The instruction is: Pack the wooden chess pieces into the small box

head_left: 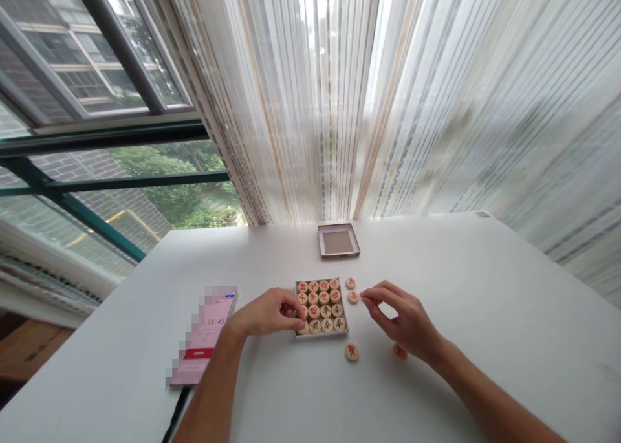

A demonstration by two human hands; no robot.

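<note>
A shallow square box (321,335) on the white table holds rows of round Chinese chess pieces (324,297), some with red characters and some with black. My left hand (272,312) curls over the box's left edge, thumb and fingertips against the box and its lower-left piece. Just right of the box lie two red-marked pieces, an upper piece (350,282) and a lower piece (353,297). The pinched fingertips of my right hand (400,313) are at the lower one's right edge. Nearer me lies another red piece (352,352); one more piece (400,352) is partly hidden under my right hand.
The box lid (339,241) lies open side up behind the box. A phone (204,339) showing a timer, partly pixelated, lies at left beside my left forearm, with a dark cable below it. A striped curtain (310,107) and a window border the table's (436,255) far edge.
</note>
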